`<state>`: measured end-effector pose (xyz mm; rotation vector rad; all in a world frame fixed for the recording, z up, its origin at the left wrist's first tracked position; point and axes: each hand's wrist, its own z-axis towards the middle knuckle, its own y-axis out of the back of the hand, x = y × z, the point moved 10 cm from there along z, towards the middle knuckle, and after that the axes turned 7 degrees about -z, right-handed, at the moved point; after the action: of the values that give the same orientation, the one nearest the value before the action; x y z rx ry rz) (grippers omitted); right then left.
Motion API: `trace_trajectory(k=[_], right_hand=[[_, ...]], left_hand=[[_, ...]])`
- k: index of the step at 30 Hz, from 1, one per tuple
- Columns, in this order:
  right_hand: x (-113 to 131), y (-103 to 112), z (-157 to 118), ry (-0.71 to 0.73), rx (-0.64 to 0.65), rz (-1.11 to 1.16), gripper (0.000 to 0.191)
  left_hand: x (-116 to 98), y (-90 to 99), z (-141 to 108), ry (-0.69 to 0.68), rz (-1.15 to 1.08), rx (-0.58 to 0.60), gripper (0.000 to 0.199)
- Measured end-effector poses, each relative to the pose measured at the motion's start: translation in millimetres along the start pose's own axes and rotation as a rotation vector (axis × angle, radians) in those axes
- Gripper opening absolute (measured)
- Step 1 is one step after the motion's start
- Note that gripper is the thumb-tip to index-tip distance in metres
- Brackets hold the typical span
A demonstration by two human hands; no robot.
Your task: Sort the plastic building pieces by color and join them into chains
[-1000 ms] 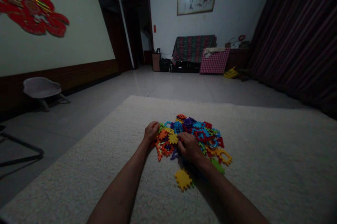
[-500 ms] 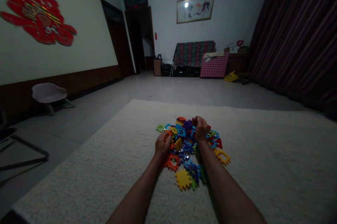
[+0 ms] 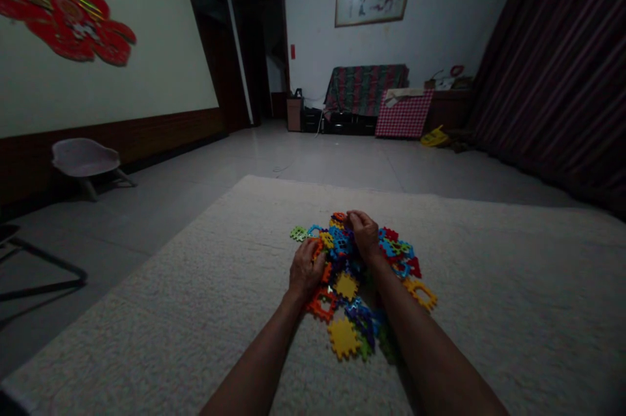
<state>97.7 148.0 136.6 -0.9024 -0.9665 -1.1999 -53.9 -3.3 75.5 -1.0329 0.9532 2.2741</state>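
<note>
A pile of plastic interlocking building pieces (image 3: pixel 342 243) with toothed edges lies on the pale carpet, in many colours. My left hand (image 3: pixel 306 266) is at the pile's left side, its fingers curled over an orange piece (image 3: pixel 317 248). Over the back of the pile, my right hand (image 3: pixel 364 233) has its fingers drawn together; what they hold, if anything, is too dim and small to name. Nearer me lie a square yellow piece (image 3: pixel 343 338), a smaller yellow piece (image 3: pixel 347 285) and an orange-red frame piece (image 3: pixel 323 304). A yellow ring-shaped piece (image 3: pixel 421 294) rests by my right forearm.
The carpet (image 3: pixel 205 312) spreads around the pile on a tiled floor (image 3: pixel 264 152). To the left stand a small pale chair (image 3: pixel 85 158) and a dark metal frame (image 3: pixel 49 259). A cloth-draped low cabinet (image 3: pixel 366 90) is against the far wall, and a dark curtain (image 3: pixel 552 96) hangs at right.
My right hand has shifted left over the back of the pile and its fingers have closed together. A yellow piece mid-pile now lies flatter. My left hand stays by the orange piece.
</note>
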Motion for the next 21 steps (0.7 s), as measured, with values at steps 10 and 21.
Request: trace_trajectory(k=[10,21], right_hand=[[32,42,-63,0.119,0.143,-0.312,0.029],[61,5,-227,0.702,0.684,-0.801,0.049]], left_hand=[[-14,2.0,-8,-0.041,0.052,0.020,0.039],[-18,7.5,-21,-0.051,0.043,0.050,0.044]])
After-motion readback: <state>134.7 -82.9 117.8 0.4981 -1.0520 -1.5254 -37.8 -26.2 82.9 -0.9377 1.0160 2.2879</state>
